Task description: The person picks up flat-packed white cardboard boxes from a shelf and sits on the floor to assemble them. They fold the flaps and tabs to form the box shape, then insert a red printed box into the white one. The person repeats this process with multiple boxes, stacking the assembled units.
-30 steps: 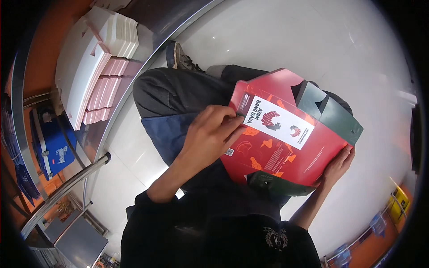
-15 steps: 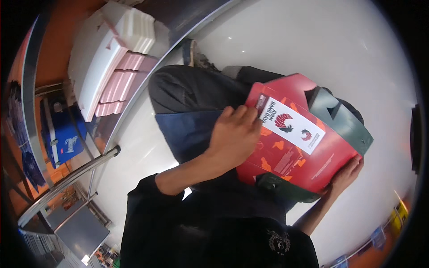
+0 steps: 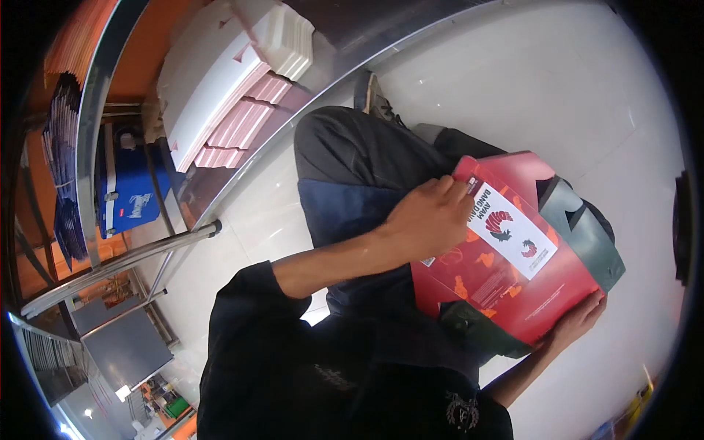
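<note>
A red and green cardboard box blank (image 3: 506, 290) with orange figures lies across my lap, its cut flaps at the far right and near edges. A white label (image 3: 517, 231) with a red and green logo lies on its red face. My left hand (image 3: 433, 216) is closed at the blank's left edge, by the end of the label, its fingers bent over that edge and its fingertips partly hidden. My right hand (image 3: 576, 323) grips the near right edge with its fingers on the red face; the thumb is hidden. Whether several blanks are stacked I cannot tell.
Stacked white and pink cardboard blanks (image 3: 220, 88) sit on a metal shelf (image 3: 352, 62) at the far left. Below it is a blue cooler box (image 3: 136, 187). A metal rail (image 3: 125, 268) runs along the left. My crossed legs (image 3: 352, 147) rest on the pale tiled floor (image 3: 528, 81).
The view has turned, so shelf, legs, hands and blank sit further right in the picture. Both hands keep their places on the blank, and the label stays on its red face.
</note>
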The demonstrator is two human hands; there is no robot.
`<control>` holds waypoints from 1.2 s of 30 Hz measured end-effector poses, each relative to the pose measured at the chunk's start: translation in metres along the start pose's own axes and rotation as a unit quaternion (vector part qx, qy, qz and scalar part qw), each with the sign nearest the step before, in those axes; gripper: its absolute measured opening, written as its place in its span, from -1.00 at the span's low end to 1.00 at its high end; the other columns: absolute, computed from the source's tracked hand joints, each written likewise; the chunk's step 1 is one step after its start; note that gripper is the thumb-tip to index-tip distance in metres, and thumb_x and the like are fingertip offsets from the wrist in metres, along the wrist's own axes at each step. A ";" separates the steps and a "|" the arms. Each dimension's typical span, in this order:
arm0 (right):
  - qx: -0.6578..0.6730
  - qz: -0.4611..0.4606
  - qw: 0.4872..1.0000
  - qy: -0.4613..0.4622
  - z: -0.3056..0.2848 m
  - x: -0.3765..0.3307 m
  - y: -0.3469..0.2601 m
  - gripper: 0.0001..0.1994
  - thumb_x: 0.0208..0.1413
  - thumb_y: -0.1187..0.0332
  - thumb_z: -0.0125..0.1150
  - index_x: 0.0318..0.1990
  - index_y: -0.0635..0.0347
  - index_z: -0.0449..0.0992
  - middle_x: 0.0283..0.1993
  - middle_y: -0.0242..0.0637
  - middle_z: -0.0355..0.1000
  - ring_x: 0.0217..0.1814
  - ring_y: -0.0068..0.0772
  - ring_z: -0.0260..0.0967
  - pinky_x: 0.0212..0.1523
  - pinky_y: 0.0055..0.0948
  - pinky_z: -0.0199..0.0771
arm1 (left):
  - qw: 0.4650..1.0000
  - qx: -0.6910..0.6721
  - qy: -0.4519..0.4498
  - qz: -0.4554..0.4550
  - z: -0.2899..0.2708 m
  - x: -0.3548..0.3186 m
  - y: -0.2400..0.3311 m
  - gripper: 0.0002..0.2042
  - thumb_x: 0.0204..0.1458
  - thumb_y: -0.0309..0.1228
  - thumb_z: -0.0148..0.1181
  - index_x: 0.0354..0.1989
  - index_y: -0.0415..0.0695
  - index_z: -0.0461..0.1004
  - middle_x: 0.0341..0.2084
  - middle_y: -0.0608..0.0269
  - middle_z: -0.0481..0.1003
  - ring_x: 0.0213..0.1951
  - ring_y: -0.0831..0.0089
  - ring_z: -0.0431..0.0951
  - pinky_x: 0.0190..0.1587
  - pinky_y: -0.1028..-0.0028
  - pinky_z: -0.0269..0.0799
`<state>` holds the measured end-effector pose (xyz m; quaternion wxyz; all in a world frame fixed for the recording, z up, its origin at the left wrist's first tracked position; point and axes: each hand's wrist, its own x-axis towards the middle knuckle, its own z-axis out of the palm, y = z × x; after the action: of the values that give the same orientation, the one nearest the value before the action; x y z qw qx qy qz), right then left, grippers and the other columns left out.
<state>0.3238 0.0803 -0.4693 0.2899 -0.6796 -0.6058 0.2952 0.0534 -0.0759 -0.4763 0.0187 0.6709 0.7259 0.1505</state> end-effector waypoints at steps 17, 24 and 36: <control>0.021 0.002 0.999 0.032 0.003 0.003 0.001 -0.48 0.29 0.00 -0.20 0.13 0.31 0.29 0.08 -0.04 0.33 0.07 -0.17 0.31 0.06 -0.29 0.31 | 0.997 -0.047 0.062 -0.028 -0.005 -0.016 0.012 -0.84 -0.29 -0.47 0.30 -0.50 -0.11 0.45 -0.52 0.33 0.36 -0.45 0.38 0.43 -0.43 0.41 0.35; 0.020 0.019 0.999 0.019 0.000 0.004 0.000 -0.43 0.23 -0.01 -0.19 0.16 0.33 0.26 0.14 -0.02 0.26 0.16 -0.10 0.27 0.09 -0.27 0.28 | 0.994 0.073 -0.058 -0.049 -0.002 0.006 0.019 -0.91 -0.36 -0.44 0.18 -0.64 -0.10 0.39 -0.59 0.28 0.35 -0.45 0.43 0.40 -0.43 0.48 0.23; 0.015 -0.016 1.000 0.020 -0.004 0.013 0.019 -0.44 0.26 -0.01 -0.18 0.13 0.37 0.29 0.11 -0.03 0.29 0.13 -0.14 0.28 0.10 -0.32 0.25 | 0.995 -0.086 -0.010 -0.043 0.008 0.009 0.002 -0.86 -0.31 -0.51 0.19 -0.58 -0.15 0.32 -0.59 0.21 0.31 -0.51 0.25 0.39 -0.43 0.29 0.39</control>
<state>0.3409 0.0907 -0.4816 0.3172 -0.6709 -0.6062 0.2860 0.0566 -0.0655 -0.4816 0.0901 0.6365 0.7382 0.2044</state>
